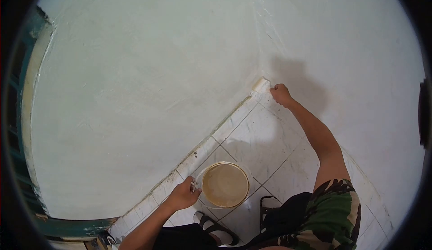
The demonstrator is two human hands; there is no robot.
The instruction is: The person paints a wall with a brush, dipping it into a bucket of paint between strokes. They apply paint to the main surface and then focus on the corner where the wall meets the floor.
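Note:
My right hand (281,95) is closed around the end of a wide paintbrush (262,85), its head whitish with a tan edge. The brush is at the foot of the wall corner, just above the floor; its handle is hidden in my fingers. Lower in the view, my left hand (183,193) grips the side of a round, clear-walled bucket (226,185), fingers at its rim or handle. Pale beige liquid or residue shows inside, and a brownish ring runs round the inner wall. The bucket is over the floor tiles, close to my feet.
Two pale walls meet in a corner, the left wall (135,92) greenish and the right wall (360,56) whiter. White tiles (270,151) cover the floor. A green frame (27,70) edges the far left. My sandalled feet (216,228) stand below the bucket.

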